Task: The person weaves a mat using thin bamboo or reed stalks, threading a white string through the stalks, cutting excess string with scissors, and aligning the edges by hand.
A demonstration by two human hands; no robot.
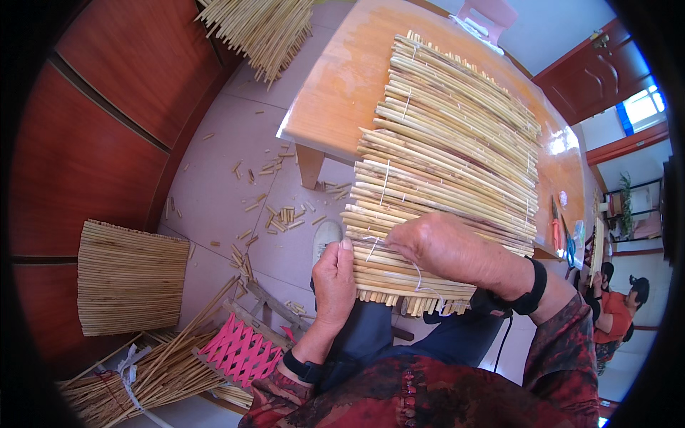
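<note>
A mat of pale reed stalks (457, 153), stitched with white string, runs from the tabletop over its near edge toward my lap. My left hand (335, 285) grips the mat's left edge near its lower end, thumb pressed on top of the stalks. Just above the mat's surface, my right hand (422, 241) is closed in a pinch on thin white string (419, 274). The string trails in a loose curve down to the mat's lower edge. My right fingertips are partly hidden behind the hand, so anything else between them cannot be made out.
Red-handled cutters (556, 230) and blue-handled scissors (569, 246) lie right on the wooden table (335, 85). A stool with pink webbing (239, 349), a tied reed bundle (135, 378) and another mat (128, 282) stand left. Cut reed pieces (285, 216) litter the floor. People (614, 314) sit far right.
</note>
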